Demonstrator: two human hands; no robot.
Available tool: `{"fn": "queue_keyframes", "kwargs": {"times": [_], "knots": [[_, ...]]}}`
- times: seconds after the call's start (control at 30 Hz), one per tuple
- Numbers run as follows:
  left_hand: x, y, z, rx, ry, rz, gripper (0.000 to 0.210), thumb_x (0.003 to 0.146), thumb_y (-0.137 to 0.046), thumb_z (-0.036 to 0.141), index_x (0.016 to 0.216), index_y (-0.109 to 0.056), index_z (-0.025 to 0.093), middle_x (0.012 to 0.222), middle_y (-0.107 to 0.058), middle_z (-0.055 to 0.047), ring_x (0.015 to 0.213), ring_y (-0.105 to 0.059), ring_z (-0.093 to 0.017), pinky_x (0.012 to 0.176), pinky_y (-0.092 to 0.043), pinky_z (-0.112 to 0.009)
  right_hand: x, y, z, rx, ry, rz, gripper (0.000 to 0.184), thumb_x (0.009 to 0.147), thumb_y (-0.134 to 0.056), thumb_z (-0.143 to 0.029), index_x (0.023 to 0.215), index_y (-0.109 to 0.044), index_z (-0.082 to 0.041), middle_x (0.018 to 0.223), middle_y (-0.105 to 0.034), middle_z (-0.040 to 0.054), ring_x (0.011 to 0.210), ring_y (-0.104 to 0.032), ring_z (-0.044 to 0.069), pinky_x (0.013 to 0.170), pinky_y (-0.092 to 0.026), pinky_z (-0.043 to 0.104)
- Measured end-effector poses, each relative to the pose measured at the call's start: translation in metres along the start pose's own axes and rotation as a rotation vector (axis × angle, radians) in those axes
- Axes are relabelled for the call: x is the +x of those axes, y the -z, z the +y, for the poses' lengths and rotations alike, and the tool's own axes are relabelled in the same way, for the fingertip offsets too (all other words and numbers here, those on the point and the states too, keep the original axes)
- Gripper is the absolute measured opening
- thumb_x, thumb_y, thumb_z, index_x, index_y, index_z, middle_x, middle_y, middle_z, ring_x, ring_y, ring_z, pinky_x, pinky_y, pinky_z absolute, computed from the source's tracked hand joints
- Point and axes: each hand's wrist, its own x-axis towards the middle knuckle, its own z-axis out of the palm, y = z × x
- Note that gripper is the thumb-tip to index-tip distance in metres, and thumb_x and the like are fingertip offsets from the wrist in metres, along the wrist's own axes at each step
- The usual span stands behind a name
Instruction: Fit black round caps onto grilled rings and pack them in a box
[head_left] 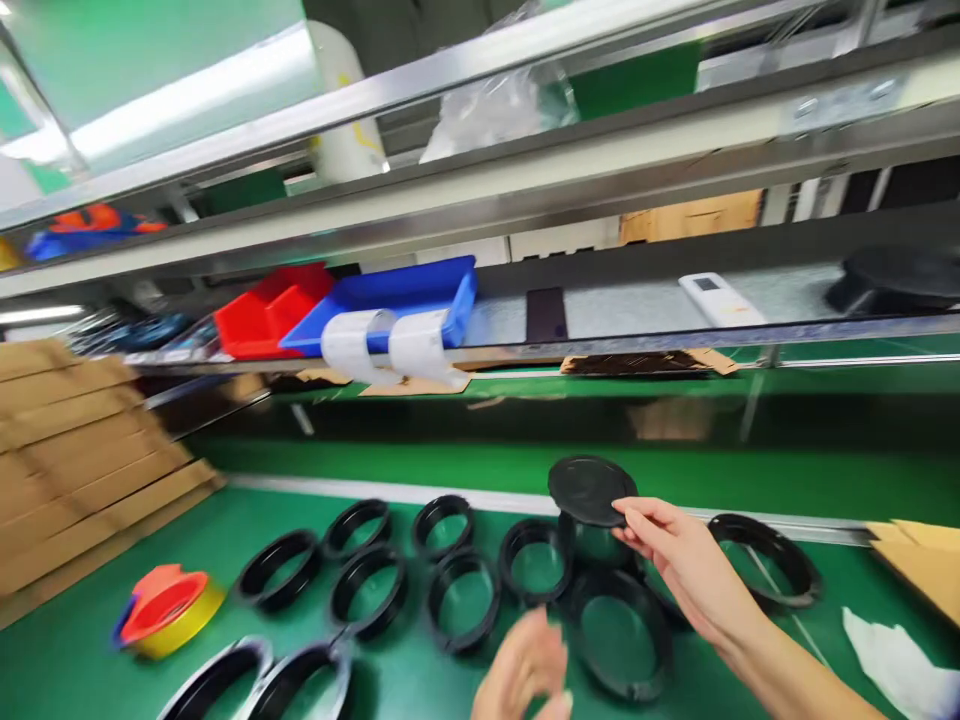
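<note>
**Black disc held above rings on green table**

Blurred at the bottom edge, nearest the lens, the left hand (525, 670) was recorded with fingers loosely spread and nothing held. Just beyond it the right hand (686, 570) was seen pinching a black round disc (591, 489) by its rim between thumb and fingertips, the disc lifted and tilted. Directly below the pinched disc a deep black ring (619, 635) was noted on the green table (90, 665), with a smaller ring (534, 560) touching it on the left. Further left of the grip, more black rings (367, 590) were laid in two rough rows. Right of the grip, one ring (765, 560) lay apart. Far left of the grip, a tape roll (166, 612) rested on the table. Behind and above the grip, blue (397, 295) and red (270, 305) trays stood on a shelf.
</note>
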Motion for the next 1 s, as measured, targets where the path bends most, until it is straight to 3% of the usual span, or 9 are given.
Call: {"fn": "queue_keyframes", "kwargs": {"times": [0.07,0.17,0.27,0.33,0.43,0.5,0.63,0.8,1.0], "knots": [[0.004,0.008,0.001,-0.186,-0.006,-0.032,0.101,0.062,-0.077,0.073,0.148,-0.036,0.038,0.148,-0.047,-0.008,0.136,-0.042,-0.037,0.108,-0.042,-0.056,-0.049,-0.034,0.013,-0.022,-0.104,-0.073,0.047,0.071,-0.084,-0.053,0.102,-0.076,-0.019,0.101,-0.072,0.0087,0.089,-0.066,0.02,0.087,-0.055,0.031],[0.02,0.018,0.002,-0.59,0.215,-0.139,0.083,0.068,-0.073,0.073,0.125,-0.061,0.015,0.135,-0.058,-0.017,0.135,-0.042,-0.04,0.111,-0.038,-0.055,-0.101,-0.066,0.028,-0.068,-0.254,-0.278,0.049,0.079,-0.077,-0.055,0.111,-0.073,-0.019,0.098,-0.071,0.0094,0.094,-0.066,0.022,0.09,-0.055,0.034],[0.028,0.025,0.0,-0.803,0.417,-0.207,0.075,0.072,-0.069,0.073,0.111,-0.069,0.008,0.122,-0.065,-0.018,0.131,-0.047,-0.04,0.113,-0.036,-0.053,-0.124,-0.074,0.025,-0.282,-0.311,-0.515,0.055,0.089,-0.062,-0.059,0.13,-0.063,-0.021,0.084,-0.069,0.0074,0.075,-0.067,0.022,0.065,-0.058,0.033],[0.026,0.029,-0.003,-0.855,0.441,-0.273,0.075,0.075,-0.065,0.074,0.113,-0.069,0.009,0.12,-0.067,-0.017,0.13,-0.048,-0.038,0.113,-0.036,-0.052,-0.126,-0.071,0.016,-0.579,-0.083,-0.444,0.047,0.095,-0.052,-0.057,0.127,-0.065,-0.025,0.082,-0.067,0.0072,0.073,-0.065,0.021,0.063,-0.056,0.033],[0.016,0.033,-0.008,-0.87,0.473,-0.371,0.077,0.077,-0.06,0.078,0.117,-0.068,0.012,0.124,-0.066,-0.016,0.13,-0.048,-0.037,0.113,-0.036,-0.051,-0.117,-0.059,0.01,-1.015,0.405,-0.153,0.035,0.099,-0.046,-0.048,0.118,-0.07,-0.03,0.106,-0.061,0.0102,0.103,-0.057,0.026,0.092,-0.051,0.045],[0.009,0.035,-0.009,-0.869,0.467,-0.39,0.077,0.077,-0.057,0.079,0.125,-0.064,0.019,0.13,-0.063,-0.013,0.13,-0.049,-0.035,0.113,-0.036,-0.051,-0.11,-0.053,0.016,-1.173,0.526,-0.074,0.033,0.1,-0.046,-0.045,0.122,-0.067,-0.033,0.117,-0.055,0.0105,0.114,-0.049,0.028,0.1,-0.045,0.05],[0.002,0.039,-0.005,-0.839,0.469,-0.391,0.078,0.078,-0.055,0.079,0.141,-0.048,0.033,0.135,-0.06,-0.01,0.126,-0.053,-0.035,0.108,-0.04,-0.055,-0.102,-0.053,0.036,-1.239,0.481,-0.13,0.036,0.102,-0.039,-0.045,0.12,-0.068,-0.034,0.124,-0.05,0.0103,0.122,-0.04,0.03,0.105,-0.041,0.055],[0.003,0.042,-0.003,-0.839,0.498,-0.418,0.084,0.077,-0.052,0.081,0.145,-0.044,0.033,0.135,-0.059,-0.012,0.122,-0.055,-0.038,0.104,-0.042,-0.059,-0.099,-0.06,0.035,-1.064,0.376,-0.124,0.051,0.102,-0.03,-0.053,0.104,-0.074,-0.028,0.125,-0.05,0.0107,0.125,-0.038,0.031,0.111,-0.034,0.056],[0.006,0.044,-0.001,-0.89,0.501,-0.448,0.085,0.078,-0.049,0.082,0.146,-0.04,0.033,0.139,-0.056,-0.013,0.124,-0.053,-0.038,0.104,-0.039,-0.061,-0.101,-0.061,0.025,-0.819,0.244,-0.067,0.056,0.1,-0.03,-0.06,0.106,-0.073,-0.025,0.124,-0.054,0.0106,0.124,-0.044,0.028,0.108,-0.039,0.047]]}}
